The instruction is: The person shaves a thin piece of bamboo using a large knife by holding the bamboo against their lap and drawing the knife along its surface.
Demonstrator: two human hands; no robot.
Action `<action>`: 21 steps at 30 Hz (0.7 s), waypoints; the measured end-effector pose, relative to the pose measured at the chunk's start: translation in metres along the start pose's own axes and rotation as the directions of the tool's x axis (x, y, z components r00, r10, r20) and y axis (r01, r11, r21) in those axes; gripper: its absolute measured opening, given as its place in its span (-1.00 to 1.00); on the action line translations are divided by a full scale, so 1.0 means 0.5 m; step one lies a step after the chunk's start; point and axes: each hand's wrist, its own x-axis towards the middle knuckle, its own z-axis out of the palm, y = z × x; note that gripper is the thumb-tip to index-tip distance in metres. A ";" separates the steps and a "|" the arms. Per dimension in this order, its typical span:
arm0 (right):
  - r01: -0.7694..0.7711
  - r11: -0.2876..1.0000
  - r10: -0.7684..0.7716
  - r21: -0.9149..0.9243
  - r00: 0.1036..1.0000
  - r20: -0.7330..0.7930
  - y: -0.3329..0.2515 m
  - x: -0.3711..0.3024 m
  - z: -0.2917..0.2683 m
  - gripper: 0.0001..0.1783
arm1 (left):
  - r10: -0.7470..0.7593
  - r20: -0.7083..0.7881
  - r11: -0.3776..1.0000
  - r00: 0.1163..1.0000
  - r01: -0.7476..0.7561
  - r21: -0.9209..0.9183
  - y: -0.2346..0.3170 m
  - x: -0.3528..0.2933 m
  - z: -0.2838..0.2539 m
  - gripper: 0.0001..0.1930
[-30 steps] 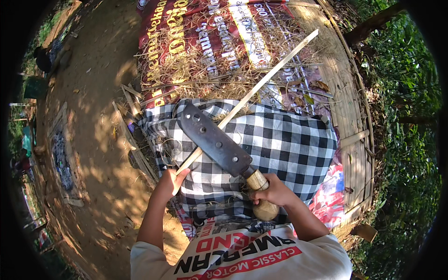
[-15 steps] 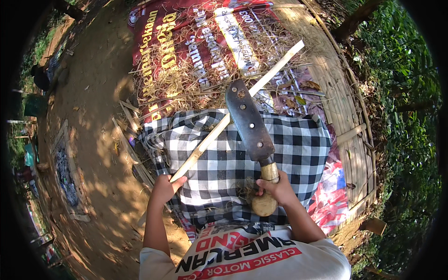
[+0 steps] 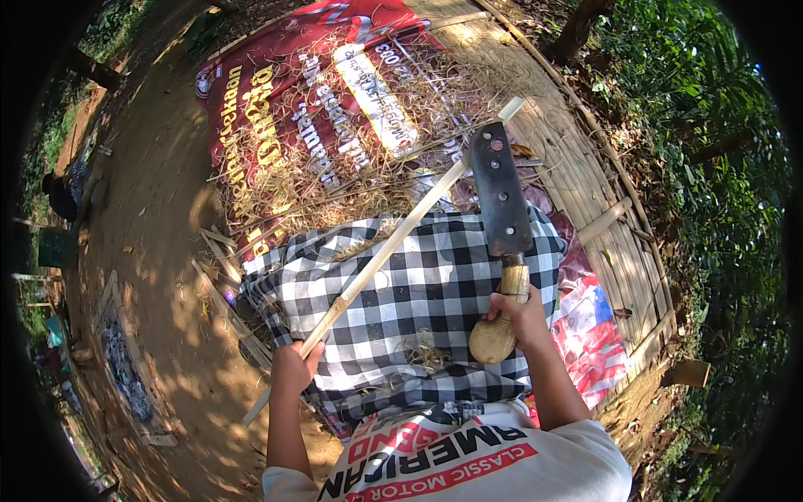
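Observation:
My left hand (image 3: 294, 370) is closed around the near part of a long, pale bamboo strip (image 3: 385, 251), whose short tail sticks out below the fist. The strip slants up and away to the right over a black-and-white checked cloth (image 3: 418, 311) spread across my lap. In my right hand (image 3: 524, 318) is a broad, dark machete (image 3: 500, 219) with several holes along its blade, gripped by its bulbous wooden handle. The blade points away from me, its tip by the strip's far end. Whether they touch, I cannot tell. A few shavings (image 3: 428, 356) lie on the cloth.
Beyond the cloth, a red printed banner (image 3: 293, 63) is strewn with curly shavings. It covers part of a slatted bamboo platform (image 3: 631, 280). Split bamboo pieces (image 3: 230, 301) lie at the left, beside bare dirt ground (image 3: 159, 226). Green bushes (image 3: 719, 167) line the right side.
The machete has shifted right, from across the strip's middle to beside its far end. My left hand and the strip's near end are a little lower. The whole view has turned slightly.

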 end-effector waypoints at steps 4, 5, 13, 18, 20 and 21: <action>0.070 0.994 -0.073 -0.086 0.997 -0.038 -0.009 0.009 -0.016 -0.74 | -0.041 0.199 0.999 0.979 0.043 -0.004 -0.002 -0.005 -0.021 -0.47; 0.074 0.991 -0.079 -0.111 0.996 -0.046 -0.013 0.012 -0.017 -0.72 | -0.054 0.228 0.997 0.972 0.063 -0.033 -0.010 -0.005 -0.022 -0.45; 0.075 0.980 -0.068 -0.187 0.997 0.043 -0.013 0.038 0.015 -0.78 | -0.105 0.389 0.979 0.915 0.164 -0.123 -0.039 0.011 -0.034 -0.35; 0.008 0.945 0.053 -0.327 0.983 0.178 0.013 0.043 0.042 -0.76 | -0.123 0.372 0.980 0.920 0.172 -0.103 -0.041 0.021 -0.027 -0.32; 0.010 0.908 0.085 -0.420 0.975 0.206 0.033 0.036 0.044 -0.77 | -0.132 0.355 0.981 0.926 0.173 -0.086 -0.025 0.021 -0.030 -0.30; -0.030 0.925 0.117 -0.378 0.971 0.208 0.032 0.034 0.042 -0.77 | -0.138 0.341 0.982 0.930 0.174 -0.077 -0.023 0.022 -0.029 -0.30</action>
